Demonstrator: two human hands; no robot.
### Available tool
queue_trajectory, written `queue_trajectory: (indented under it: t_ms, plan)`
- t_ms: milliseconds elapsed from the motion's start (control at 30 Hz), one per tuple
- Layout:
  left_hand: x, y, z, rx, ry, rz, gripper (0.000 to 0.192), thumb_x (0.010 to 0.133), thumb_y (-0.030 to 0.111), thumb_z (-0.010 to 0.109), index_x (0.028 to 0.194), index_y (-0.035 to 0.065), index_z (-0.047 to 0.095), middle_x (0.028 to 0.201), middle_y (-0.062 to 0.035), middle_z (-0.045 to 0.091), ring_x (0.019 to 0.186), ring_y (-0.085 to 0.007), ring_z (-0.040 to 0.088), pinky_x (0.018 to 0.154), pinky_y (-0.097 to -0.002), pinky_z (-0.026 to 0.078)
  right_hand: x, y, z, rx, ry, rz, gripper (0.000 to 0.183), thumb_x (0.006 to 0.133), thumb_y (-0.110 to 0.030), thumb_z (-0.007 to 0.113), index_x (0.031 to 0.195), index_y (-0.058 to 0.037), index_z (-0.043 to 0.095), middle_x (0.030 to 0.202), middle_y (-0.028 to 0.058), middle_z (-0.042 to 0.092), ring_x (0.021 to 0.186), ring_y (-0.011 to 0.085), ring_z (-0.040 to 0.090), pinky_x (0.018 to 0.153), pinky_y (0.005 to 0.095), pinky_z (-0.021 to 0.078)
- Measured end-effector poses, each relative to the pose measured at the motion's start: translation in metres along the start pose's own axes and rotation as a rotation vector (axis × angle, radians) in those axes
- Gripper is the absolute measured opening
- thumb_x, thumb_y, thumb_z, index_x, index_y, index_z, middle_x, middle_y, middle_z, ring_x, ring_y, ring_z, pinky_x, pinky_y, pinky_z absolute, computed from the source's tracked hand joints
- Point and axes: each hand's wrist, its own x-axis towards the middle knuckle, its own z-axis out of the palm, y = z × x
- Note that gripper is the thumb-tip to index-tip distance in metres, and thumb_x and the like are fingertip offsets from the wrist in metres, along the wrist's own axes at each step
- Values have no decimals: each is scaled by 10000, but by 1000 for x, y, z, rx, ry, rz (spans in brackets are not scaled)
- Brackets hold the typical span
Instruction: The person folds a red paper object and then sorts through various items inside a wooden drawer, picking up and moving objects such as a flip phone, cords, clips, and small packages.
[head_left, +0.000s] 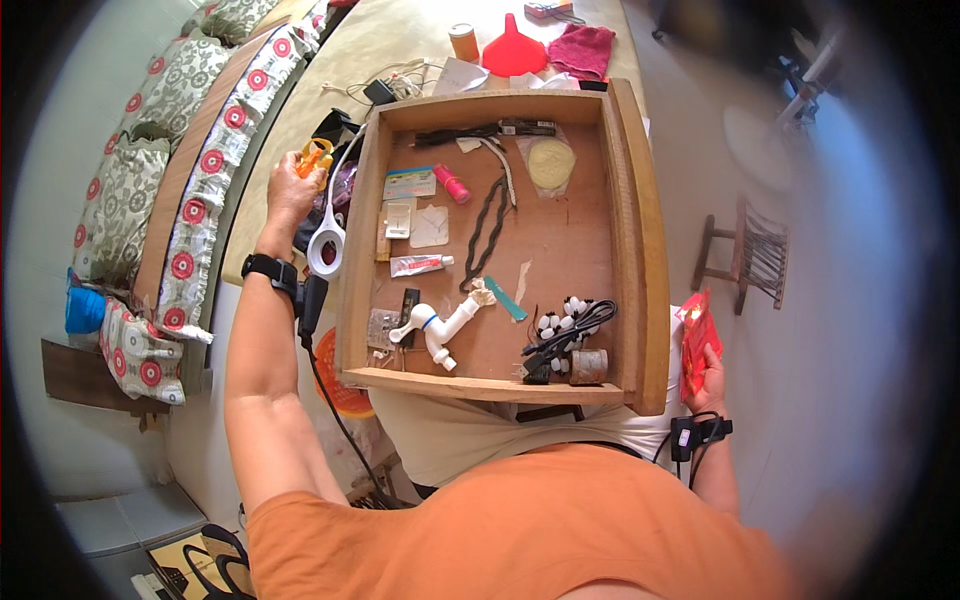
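My left hand (291, 187), left of a wooden drawer (637, 247), has its fingers on an orange and yellow plastic item (315, 159) whose kind I cannot tell. My right hand (709, 382) grips red shiny packets (697, 341) low on the drawer's right side. The drawer rests partly over my lap. Inside lie a white plastic tap (431, 334), a tube (420, 265), a pink cylinder (451, 184), a black cord loop (486, 232) and a round pale disc in clear wrap (550, 163). A coiled black USB cable (574, 330) lies near a small grey roll (589, 367).
Beyond the drawer, the table (315, 90) carries a red funnel (514, 52), an orange jar (463, 43), a magenta cloth (583, 51) and a charger (380, 91). A white ring-headed device (326, 247) hangs by the drawer's left wall. A wooden stool (742, 255) stands at right.
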Motion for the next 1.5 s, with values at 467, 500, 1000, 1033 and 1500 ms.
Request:
queue_trajectory:
  t_ms: [467, 500, 1000, 1033, 1500]
  plan:
    - [-25, 142, 66, 81, -540, 536, 253, 702, 69, 586, 938, 156, 610, 1003, -86, 532, 913, -271, 555, 778, -349, 455, 11, -2, -12, 18, 88, -8, 332, 872, -203, 472, 1156, -31, 455, 1091, 107, 563, 942, 223, 568, 849, 347, 456]
    - [-25, 144, 69, 163, -563, 545, 238, 704, 79, 582, 928, 154, 611, 997, -88, 530, 915, -265, 555, 778, -351, 455, 11, -2, -9, 24, 120, -12, 332, 873, -204, 471, 1156, -31, 455, 1092, 106, 562, 941, 222, 569, 849, 346, 456]
    - [-60, 143, -17, -254, -603, 389, 228, 694, 103, 681, 889, 10, 607, 714, -55, 529, 617, -138, 503, 576, -250, 424, 7, -2, -3, 74, 53, 12, 352, 870, -211, 473, 1163, -18, 443, 1092, 122, 558, 958, 244, 561, 859, 366, 449]
    - [-65, 145, -23, -251, -599, 389, 228, 694, 103, 681, 889, 10, 607, 714, -55, 529, 617, -138, 503, 576, -250, 424, 6, -2, -3, 76, 49, 14, 352, 870, -211, 473, 1163, -18, 443, 1092, 122, 558, 958, 244, 561, 859, 366, 449]
    - [-148, 192, -20, -549, -841, 360, 206, 692, 51, 618, 868, 32, 514, 619, -24, 483, 578, -113, 484, 539, -256, 419, 6, -1, -17, 95, -2, -22, 359, 865, -187, 476, 1185, -34, 422, 1129, 130, 536, 990, 265, 546, 883, 392, 437]
